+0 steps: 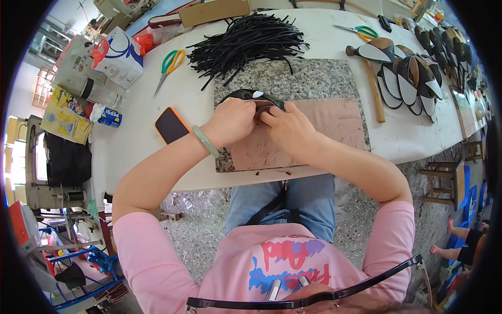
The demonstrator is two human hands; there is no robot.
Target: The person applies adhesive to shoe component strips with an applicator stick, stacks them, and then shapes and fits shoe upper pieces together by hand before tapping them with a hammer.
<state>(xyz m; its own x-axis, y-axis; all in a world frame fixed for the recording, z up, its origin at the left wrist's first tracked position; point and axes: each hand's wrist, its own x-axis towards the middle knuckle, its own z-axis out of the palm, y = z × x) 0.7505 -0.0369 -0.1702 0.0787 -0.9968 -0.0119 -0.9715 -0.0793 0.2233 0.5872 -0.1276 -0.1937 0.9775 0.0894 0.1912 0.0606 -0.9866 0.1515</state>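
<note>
On the near side of a speckled stone slab [293, 76], partly covered by a pinkish-brown sheet [329, 123], both my hands are on a black shoe upper [272, 98] with a brown inside and a small white patch. My left hand [235, 120], below a pale green bangle, has its fingers closed on the upper's left part. My right hand [290, 125] pinches its right part, fingertips at the brown opening. The hands cover much of the piece. A heap of black strips [248, 44] lies beyond. Right of the slab is a wooden-handled hammer [375, 94].
Green-and-orange scissors [167, 68] and an orange-edged phone [172, 125] lie left; other scissors [364, 32] lie far right. Stacked shoe uppers [410, 78] sit beyond the hammer. A can [107, 116], a clear jar [104, 94] and a white box [120, 57] stand near the left edge.
</note>
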